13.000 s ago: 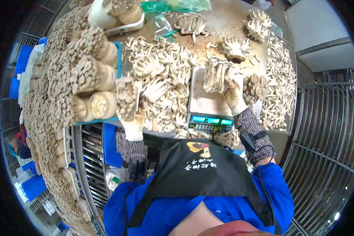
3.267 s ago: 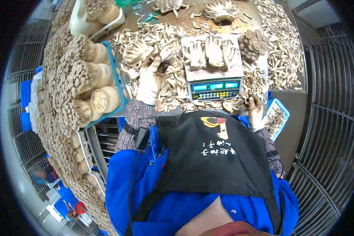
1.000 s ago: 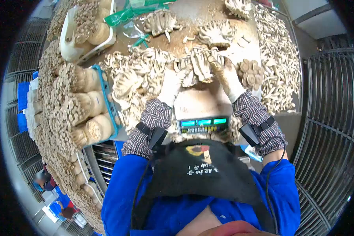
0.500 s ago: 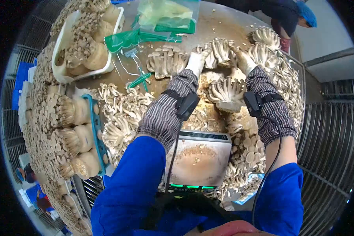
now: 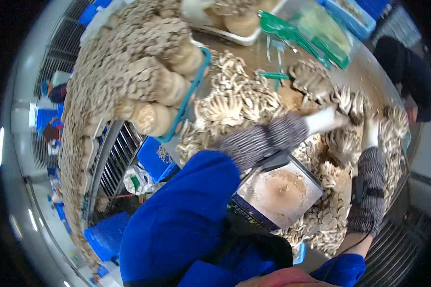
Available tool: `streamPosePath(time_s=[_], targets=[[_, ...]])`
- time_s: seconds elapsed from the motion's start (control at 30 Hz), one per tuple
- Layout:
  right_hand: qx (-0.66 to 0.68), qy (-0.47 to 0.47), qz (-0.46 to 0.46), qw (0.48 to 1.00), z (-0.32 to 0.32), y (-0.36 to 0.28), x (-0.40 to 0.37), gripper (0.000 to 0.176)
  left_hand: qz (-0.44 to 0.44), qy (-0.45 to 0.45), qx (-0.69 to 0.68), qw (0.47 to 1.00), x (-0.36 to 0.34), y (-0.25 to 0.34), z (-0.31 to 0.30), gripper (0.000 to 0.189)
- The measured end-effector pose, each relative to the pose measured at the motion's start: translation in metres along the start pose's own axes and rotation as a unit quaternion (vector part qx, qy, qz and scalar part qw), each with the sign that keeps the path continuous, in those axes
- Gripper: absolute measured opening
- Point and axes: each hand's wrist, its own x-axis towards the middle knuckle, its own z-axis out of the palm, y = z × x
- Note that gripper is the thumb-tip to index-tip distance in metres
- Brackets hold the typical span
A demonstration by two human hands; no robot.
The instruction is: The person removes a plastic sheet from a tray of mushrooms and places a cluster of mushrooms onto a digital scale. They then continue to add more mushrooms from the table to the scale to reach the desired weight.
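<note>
My left hand (image 5: pixel 324 120), in a white glove and striped sleeve, reaches to a mushroom clump (image 5: pixel 350 101) and is blurred by motion. On the clump's other side is my right hand (image 5: pixel 371 130), also white-gloved, its fingers partly hidden among the mushrooms. Just below and between the hands sits another clump (image 5: pixel 342 143). A further clump (image 5: pixel 311 79) lies above my left hand. Nearer my body, a scale (image 5: pixel 280 191) with a dusty plate stands beneath my left forearm.
Loose mushrooms (image 5: pixel 244 91) cover the table's middle. A teal-edged crate (image 5: pixel 191 88) holds mushroom blocks. Green tools (image 5: pixel 292 31) and a white tub (image 5: pixel 225 33) are at the back. A person in dark clothes (image 5: pixel 407 71) stands at the right. A blue bin (image 5: pixel 107 234) is at lower left.
The view has turned, so the table and scale appear rotated and the crate is nearer the centre. Both hands now appear farther right, still at the mushroom clumps.
</note>
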Motion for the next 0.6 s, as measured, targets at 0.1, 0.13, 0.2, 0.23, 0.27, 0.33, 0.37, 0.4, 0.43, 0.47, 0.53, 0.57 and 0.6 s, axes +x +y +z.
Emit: streamPosePath(time_s=[0.1, 0.13, 0.2, 0.23, 0.27, 0.33, 0.37, 0.4, 0.43, 0.47, 0.53, 0.57, 0.6], targets=[[-0.052, 0.019, 0.003, 0.998, 0.041, -0.087, -0.048, 0.087, 0.207, -0.17, 0.096, 0.959, -0.092, -0.072, -0.06, 0.064], [-0.089, -0.012, -0.101, 0.991, 0.061, -0.084, -0.058, 0.084, 0.151, -0.071, 0.078, 0.983, -0.156, -0.063, -0.086, 0.062], [0.126, -0.117, -0.128, 0.977, 0.1, -0.184, -0.114, 0.07, 0.071, 0.058, -0.077, 0.993, -0.247, -0.102, -0.142, 0.063], [0.098, -0.151, -0.194, 0.964, 0.127, -0.199, -0.128, 0.065, 0.088, 0.104, -0.288, 0.948, -0.278, -0.159, -0.17, 0.061], [0.108, -0.215, -0.218, 0.946, 0.156, -0.215, -0.143, 0.068, 0.07, 0.285, -0.212, 0.932, -0.309, -0.14, -0.182, 0.06], [0.118, -0.281, -0.19, 0.933, 0.206, -0.286, -0.177, 0.077, 0.087, 0.489, -0.157, 0.854, -0.342, -0.151, -0.206, 0.058], [0.132, -0.312, -0.179, 0.924, 0.231, -0.309, -0.191, 0.08, 0.127, 0.519, -0.18, 0.826, -0.339, -0.197, -0.224, 0.058], [0.114, -0.34, -0.18, 0.916, 0.249, -0.349, -0.202, 0.083, 0.153, 0.526, 0.046, 0.836, -0.338, -0.242, -0.229, 0.065], [0.055, -0.27, -0.308, 0.911, 0.309, -0.333, -0.196, 0.084, 0.123, 0.522, -0.021, 0.844, -0.348, -0.157, -0.226, 0.074], [0.101, -0.324, -0.287, 0.896, 0.322, -0.363, -0.198, 0.087, 0.138, 0.549, 0.051, 0.823, -0.333, -0.187, -0.233, 0.079], [0.127, -0.374, -0.232, 0.889, 0.368, -0.392, -0.196, 0.092, 0.147, 0.591, 0.159, 0.777, -0.311, -0.198, -0.244, 0.087], [0.13, -0.363, -0.262, 0.885, 0.392, -0.399, -0.192, 0.093, 0.106, 0.616, 0.218, 0.75, -0.306, -0.197, -0.25, 0.095], [0.118, -0.369, -0.264, 0.883, 0.411, -0.402, -0.185, 0.098, 0.177, 0.595, -0.042, 0.783, -0.288, -0.212, -0.262, 0.103]])
